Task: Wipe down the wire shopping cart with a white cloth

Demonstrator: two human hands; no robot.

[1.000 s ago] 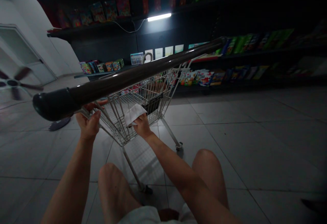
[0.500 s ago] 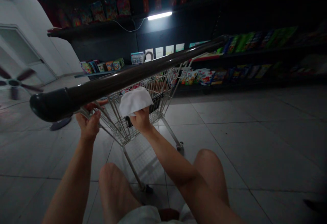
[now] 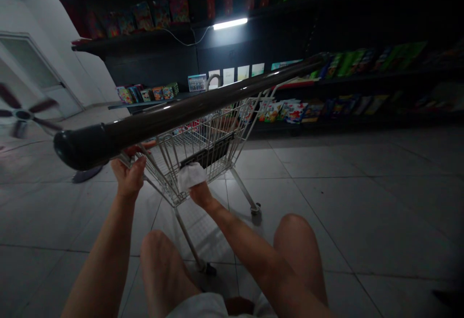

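Note:
A wire shopping cart [image 3: 197,134] stands in front of me, its thick dark handlebar [image 3: 203,103] slanting across the view. Below the handlebar's left end, my left hand [image 3: 131,175] is closed around the metal side frame of the cart. My right hand [image 3: 200,193] grips a white cloth [image 3: 191,176], its fingers partly covered by it. The cloth lies against the lower part of the cart's near end, beside a dark panel [image 3: 212,153] fixed across the wires. Some items inside the basket show only in part through the wires.
Dark shelves [image 3: 152,66] with books, boxes and bottles run behind the cart, and snack bags [image 3: 290,110] fill a low shelf. A fan [image 3: 23,114] stands at the left. My knees are close to the cart's legs, on a tiled floor [image 3: 362,202].
My right hand has moved the white cloth down, from in front of the upper wires to the lower part of the cart's end. My left hand keeps its hold on the frame.

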